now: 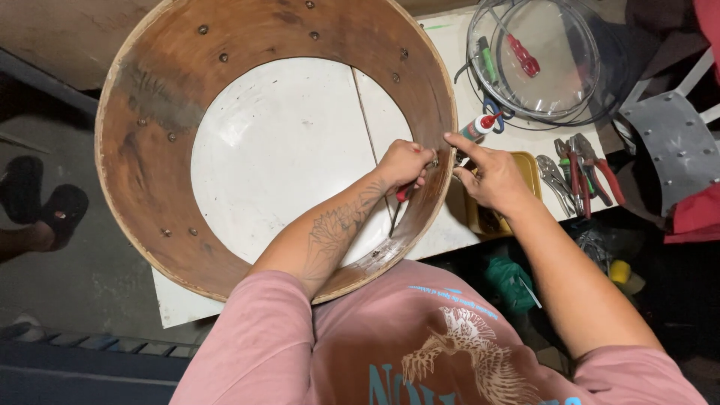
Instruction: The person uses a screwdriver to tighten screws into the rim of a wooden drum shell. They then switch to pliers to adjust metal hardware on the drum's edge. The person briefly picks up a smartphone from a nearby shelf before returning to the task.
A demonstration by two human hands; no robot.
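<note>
**Two hands at the wall of a wooden drum shell**

A white tabletop carries a large round wooden drum shell, which lies open side up and covers most of the board, its near rim reaching the front edge. Small screws dot its inner wall.

The left hand reaches inside the shell to the right part of the wall, fingers clenched around a red-handled screwdriver whose shaft slants down toward the board. The right hand sits just outside the same spot, forefinger and thumb pinched at the rim; whatever small part they hold is too tiny to tell.

Toward the tabletop's back right corner lies a clear plastic lid. Along the right edge rest several pliers with red and green grips. A yellow tray lies under the right wrist, and a small glue tube with a red cap lies just behind the right fingers.
</note>
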